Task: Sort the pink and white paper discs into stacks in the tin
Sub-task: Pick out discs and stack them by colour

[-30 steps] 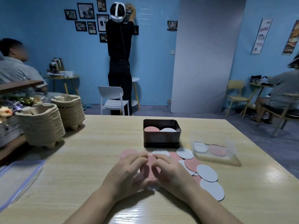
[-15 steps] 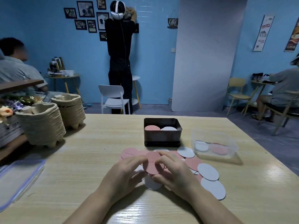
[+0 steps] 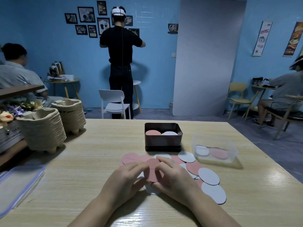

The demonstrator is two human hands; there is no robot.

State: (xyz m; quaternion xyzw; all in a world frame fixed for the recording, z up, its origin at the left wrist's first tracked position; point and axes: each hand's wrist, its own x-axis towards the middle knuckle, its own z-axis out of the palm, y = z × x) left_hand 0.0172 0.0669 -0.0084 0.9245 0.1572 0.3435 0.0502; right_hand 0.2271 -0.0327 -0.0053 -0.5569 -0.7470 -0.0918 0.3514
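Note:
A dark tin (image 3: 163, 142) stands mid-table, with a pink stack (image 3: 153, 132) on its left side and a white stack (image 3: 169, 133) on its right. Loose pink and white paper discs (image 3: 208, 176) lie scattered in front of it. My left hand (image 3: 125, 180) and my right hand (image 3: 175, 177) are close together over the pile, both pinching one pink disc (image 3: 153, 171) tilted up off the table. A white disc (image 3: 151, 190) lies partly hidden under my hands.
A clear plastic box (image 3: 214, 149) with a white and a pink disc sits right of the tin. Two stacks of pulp trays (image 3: 43, 128) stand at the left. A clear lid (image 3: 18, 184) lies at the near left edge. Other people sit and stand in the room behind.
My hands have lifted a pink disc up from the pile and now hold it between both sets of fingers. The camera has tilted slightly.

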